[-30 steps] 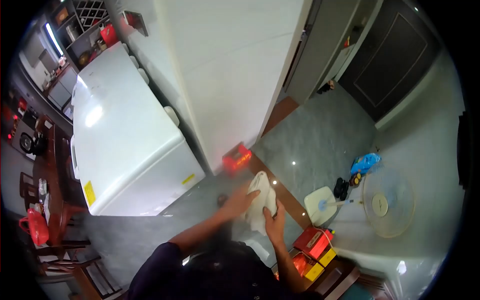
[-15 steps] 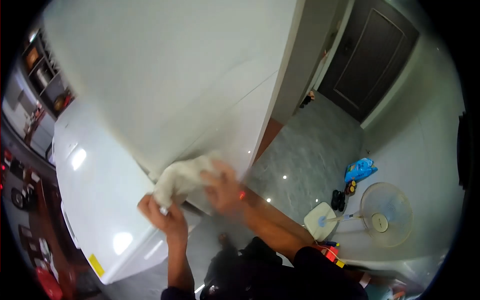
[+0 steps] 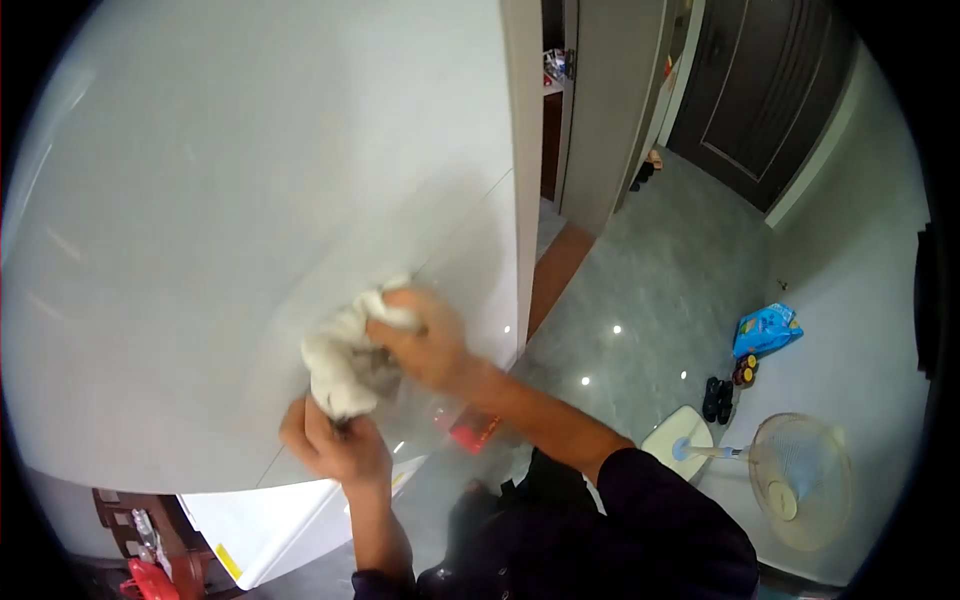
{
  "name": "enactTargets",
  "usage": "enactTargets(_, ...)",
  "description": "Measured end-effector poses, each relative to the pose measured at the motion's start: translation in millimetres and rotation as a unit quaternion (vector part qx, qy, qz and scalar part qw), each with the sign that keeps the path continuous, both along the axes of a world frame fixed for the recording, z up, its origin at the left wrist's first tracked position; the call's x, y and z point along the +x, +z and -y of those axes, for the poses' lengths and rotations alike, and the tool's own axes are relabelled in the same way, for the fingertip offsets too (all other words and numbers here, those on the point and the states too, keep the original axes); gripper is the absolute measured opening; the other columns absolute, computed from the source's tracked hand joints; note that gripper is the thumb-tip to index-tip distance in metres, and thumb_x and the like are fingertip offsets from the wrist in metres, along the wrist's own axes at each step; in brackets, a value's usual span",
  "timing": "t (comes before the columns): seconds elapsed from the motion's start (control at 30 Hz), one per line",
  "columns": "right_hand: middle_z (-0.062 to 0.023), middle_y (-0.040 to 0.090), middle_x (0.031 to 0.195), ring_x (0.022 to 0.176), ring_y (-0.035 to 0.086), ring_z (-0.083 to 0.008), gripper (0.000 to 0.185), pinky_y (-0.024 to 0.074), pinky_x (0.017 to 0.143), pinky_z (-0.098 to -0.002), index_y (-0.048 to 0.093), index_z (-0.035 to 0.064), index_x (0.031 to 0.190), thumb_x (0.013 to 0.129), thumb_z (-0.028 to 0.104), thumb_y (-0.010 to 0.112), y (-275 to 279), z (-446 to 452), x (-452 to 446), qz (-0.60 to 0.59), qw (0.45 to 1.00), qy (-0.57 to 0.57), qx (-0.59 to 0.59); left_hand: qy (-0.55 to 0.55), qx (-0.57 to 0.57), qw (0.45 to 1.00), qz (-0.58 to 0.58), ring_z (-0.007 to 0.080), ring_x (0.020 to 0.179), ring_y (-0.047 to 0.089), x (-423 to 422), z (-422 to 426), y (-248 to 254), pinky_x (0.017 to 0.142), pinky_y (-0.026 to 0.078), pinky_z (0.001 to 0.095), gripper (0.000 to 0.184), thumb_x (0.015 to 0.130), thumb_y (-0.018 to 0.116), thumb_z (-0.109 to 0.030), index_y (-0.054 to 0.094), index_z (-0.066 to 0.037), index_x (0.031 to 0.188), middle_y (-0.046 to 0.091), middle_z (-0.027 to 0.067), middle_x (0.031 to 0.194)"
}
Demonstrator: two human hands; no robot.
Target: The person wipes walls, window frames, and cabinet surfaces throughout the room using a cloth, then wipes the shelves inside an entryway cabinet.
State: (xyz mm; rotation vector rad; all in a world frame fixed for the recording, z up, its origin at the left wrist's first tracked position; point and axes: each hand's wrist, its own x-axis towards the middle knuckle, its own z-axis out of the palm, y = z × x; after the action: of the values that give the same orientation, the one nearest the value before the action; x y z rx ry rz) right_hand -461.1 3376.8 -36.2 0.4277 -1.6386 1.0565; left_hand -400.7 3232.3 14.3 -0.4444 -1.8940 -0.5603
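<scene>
A crumpled off-white cloth (image 3: 338, 362) is bunched up between my two hands, in front of a pale wall. My left hand (image 3: 338, 440) is closed on the cloth's lower end, with something small and dark showing at the fingers. Higher and to the right, my right hand (image 3: 425, 340) grips the cloth's upper edge; its outer side is smeared by motion. Whether the cloth touches the wall, I cannot tell. Below my right forearm shows a blurred red object (image 3: 472, 428).
A white appliance (image 3: 285, 525) with a yellow label stands at lower left. On the right are a floor fan (image 3: 785, 495), dark shoes (image 3: 717, 400) and a blue bag (image 3: 767, 330) along the wall. A dark door (image 3: 755, 90) is at the back right.
The view has shifted, so the wall fills more of the left and the white appliance sits lower. Both hands still hold the cloth. The red object has come into view beneath the right forearm.
</scene>
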Motion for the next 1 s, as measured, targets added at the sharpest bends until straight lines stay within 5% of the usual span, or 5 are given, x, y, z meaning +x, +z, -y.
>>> enactTargets(0.3,-0.0174,0.049,0.117,0.097,0.056,-0.0296,0.039,0.0485,0.075,-0.0331,0.064,0.0039,0.115,0.078,-0.009,0.06,7,-149,-57,0.027,0.971,-0.203,-0.124,-0.018,-0.129,0.991,-0.031,0.0257,0.07,0.057,-93,-193,47,0.061,0.047,0.0353,0.031,0.073,0.063,-0.001,0.065,-0.009,0.103,0.058,0.0076,0.088)
enactTargets(0.4,-0.0151,0.046,0.116,0.106,0.05,-0.0291,0.037,0.043,0.089,-0.0371,0.055,0.0017,0.117,0.081,-0.007,0.06,-29,-138,-48,0.092,0.955,-0.113,-0.258,-0.037,-0.189,0.981,-0.022,0.0221,0.066,0.055,-103,-223,19,0.056,0.044,0.033,0.019,0.075,0.062,-0.008,0.062,-0.01,0.094,0.054,0.0053,0.082)
enactTargets(0.73,-0.01,0.049,0.114,0.11,0.048,-0.0211,0.046,0.0394,0.097,-0.0337,0.05,0.0023,0.119,0.079,0.011,0.073,-235,-76,0,0.274,0.929,-0.095,-0.232,-0.027,-0.31,0.916,0.252,0.0241,0.079,0.062,-66,-137,-170,0.065,0.053,0.0404,0.017,0.075,0.062,-0.008,0.053,-0.01,0.089,0.052,0.0081,0.087)
enactTargets(0.8,-0.0098,0.048,0.114,0.111,0.047,-0.0213,0.048,0.0404,0.096,-0.0343,0.048,0.0026,0.121,0.08,0.01,0.073,-234,-57,18,0.26,0.816,0.046,-0.514,-0.037,-0.236,0.937,0.255,0.0262,0.081,0.062,-29,-99,-169,0.066,0.053,0.0419,0.023,0.073,0.062,-0.006,0.054,-0.009,0.095,0.054,0.0101,0.091)
enactTargets(1.0,-0.0157,0.041,0.124,0.113,0.046,-0.0286,0.044,0.0413,0.096,-0.0381,0.043,0.0031,0.123,0.085,0.001,0.064,-106,27,58,0.304,0.94,0.04,-0.146,0.037,-0.005,0.968,0.249,0.0368,0.082,0.059,33,17,-96,0.069,0.05,0.0423,0.049,0.063,0.064,0.003,0.054,-0.001,0.111,0.056,0.0162,0.1)
